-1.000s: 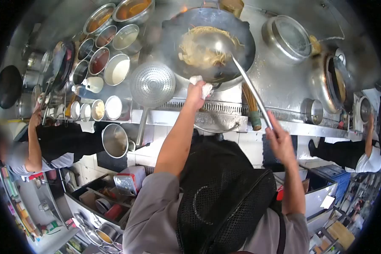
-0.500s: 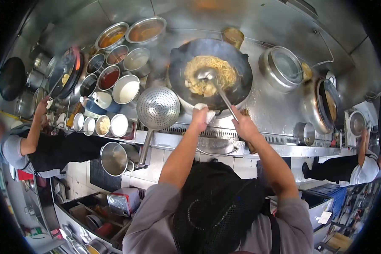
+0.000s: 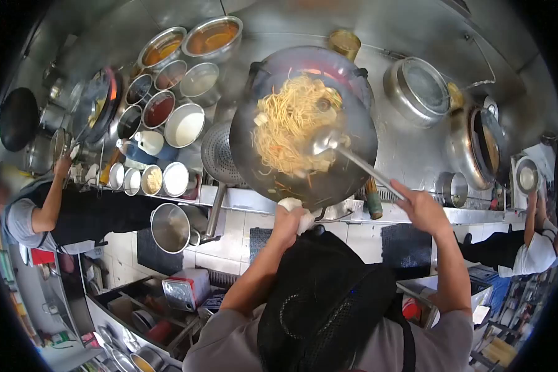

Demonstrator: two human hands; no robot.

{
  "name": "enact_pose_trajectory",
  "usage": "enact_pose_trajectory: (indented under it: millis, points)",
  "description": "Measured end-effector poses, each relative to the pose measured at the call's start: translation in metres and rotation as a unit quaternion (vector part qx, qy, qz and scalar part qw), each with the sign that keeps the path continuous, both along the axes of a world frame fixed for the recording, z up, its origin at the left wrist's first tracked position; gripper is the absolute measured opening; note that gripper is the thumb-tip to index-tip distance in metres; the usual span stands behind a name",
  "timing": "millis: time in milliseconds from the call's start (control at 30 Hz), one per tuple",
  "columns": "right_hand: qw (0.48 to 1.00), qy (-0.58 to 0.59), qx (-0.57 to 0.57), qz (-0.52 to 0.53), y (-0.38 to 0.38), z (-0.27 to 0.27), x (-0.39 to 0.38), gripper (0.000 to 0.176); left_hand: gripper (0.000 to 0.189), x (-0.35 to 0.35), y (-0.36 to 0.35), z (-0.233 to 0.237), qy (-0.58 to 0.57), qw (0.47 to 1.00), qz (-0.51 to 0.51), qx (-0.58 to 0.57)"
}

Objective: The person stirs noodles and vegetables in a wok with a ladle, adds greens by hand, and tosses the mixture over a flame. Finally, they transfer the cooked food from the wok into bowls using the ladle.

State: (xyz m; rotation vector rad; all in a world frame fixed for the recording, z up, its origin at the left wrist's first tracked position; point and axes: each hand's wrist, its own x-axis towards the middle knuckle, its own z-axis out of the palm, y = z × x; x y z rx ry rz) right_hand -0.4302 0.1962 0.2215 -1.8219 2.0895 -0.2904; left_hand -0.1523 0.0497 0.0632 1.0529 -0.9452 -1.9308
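Note:
My left hand (image 3: 287,224) is closed on a white cloth (image 3: 305,222) at the near rim of a large dark wok (image 3: 248,158). Noodles (image 3: 294,111) with mixed pieces fill the middle of the wok. My right hand (image 3: 423,208) grips the long handle of a metal ladle (image 3: 324,141), whose bowl rests against the right side of the noodles. A red glow shows at the burner behind the wok. Left of the wok lies a perforated strainer (image 3: 219,154), partly covered by the wok's edge.
Bowls and pots of sauces (image 3: 184,125) stand at the left. A lidded steel pot (image 3: 420,93) and a can (image 3: 345,43) are at the back right. One co-worker (image 3: 28,214) works at far left, another (image 3: 530,251) at far right. A pot (image 3: 170,228) hangs below the counter edge.
The wok has come toward me, off the burner, and the noodles are spread higher and wider in it. My right hand has moved right and down with the ladle.

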Motion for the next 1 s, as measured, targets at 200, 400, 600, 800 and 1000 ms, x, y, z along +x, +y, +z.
enact_pose_trajectory:
  millis: [200,400,600,800,1000]
  points:
    - [0.995,-0.024,0.071,-0.061,-0.021,-0.028,0.054,0.053,0.025,0.006,-0.012,0.006,-0.013,0.991,-0.049,0.124]
    - [0.995,0.027,0.076,-0.067,-0.021,0.006,0.025,0.051,0.028,-0.008,-0.021,-0.008,0.0,0.995,-0.004,0.105]
    - [0.998,0.013,0.066,-0.017,0.01,0.01,0.012,0.049,0.025,0.001,0.015,0.051,0.04,0.995,0.002,0.088]
    - [0.979,0.07,0.183,-0.048,-0.027,-0.064,0.014,0.05,0.038,-0.018,-0.029,-0.03,-0.052,0.989,-0.066,0.12]
    - [0.994,0.032,0.071,-0.071,-0.019,0.001,0.012,0.047,0.04,-0.011,0.004,-0.029,-0.005,0.996,0.008,-0.085]
